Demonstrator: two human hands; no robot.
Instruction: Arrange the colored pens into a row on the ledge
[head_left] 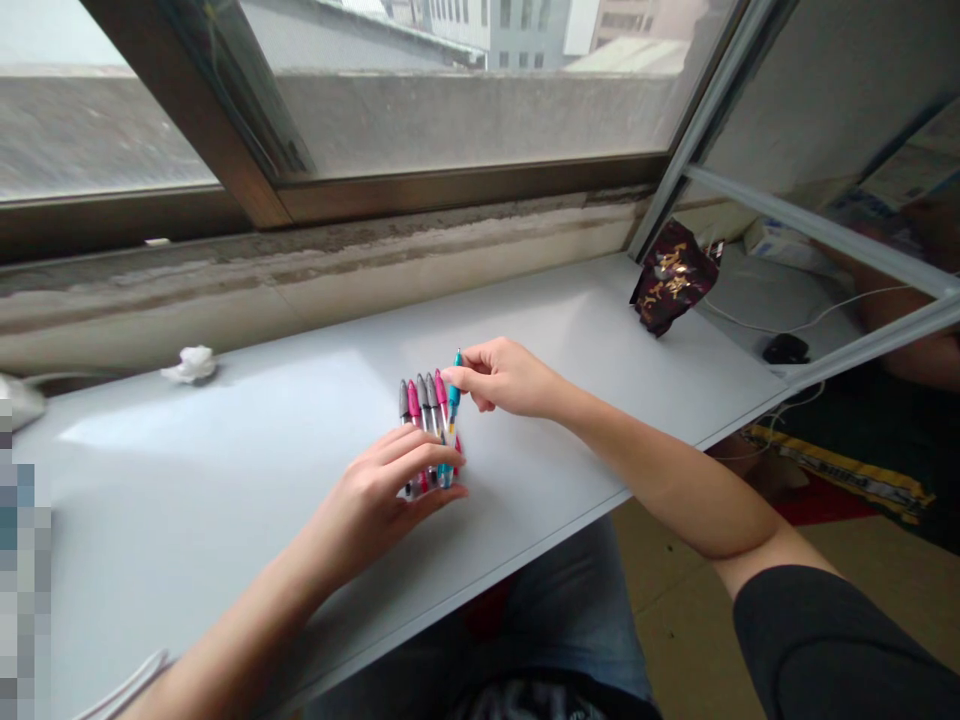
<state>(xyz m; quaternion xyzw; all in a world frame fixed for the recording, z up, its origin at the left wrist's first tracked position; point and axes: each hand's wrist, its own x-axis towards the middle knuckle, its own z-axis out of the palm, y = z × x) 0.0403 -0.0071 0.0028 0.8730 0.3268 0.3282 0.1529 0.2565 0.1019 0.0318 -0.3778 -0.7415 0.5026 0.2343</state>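
Note:
Several click pens (pixel 425 400) with grey and pink grips lie side by side in a row on the white table (pixel 247 480). My left hand (pixel 390 478) curls over their lower part, index finger across the barrels and thumb along the bottom ends. At the right end of the row, a teal pen (pixel 453 395) leans slightly over its neighbours. My right hand (pixel 499 376) pinches it near the tip between thumb and fingers. The teal pen's lower end shows between my left thumb and index finger. Part of the barrels is hidden under my left fingers.
A crumpled white tissue (pixel 193 365) lies near the wall at the left. A dark maroon packet (pixel 673 278) stands at the right, beside a metal frame (pixel 825 235). Past it are a cable and a small black object (pixel 785 348). A window lines the far side.

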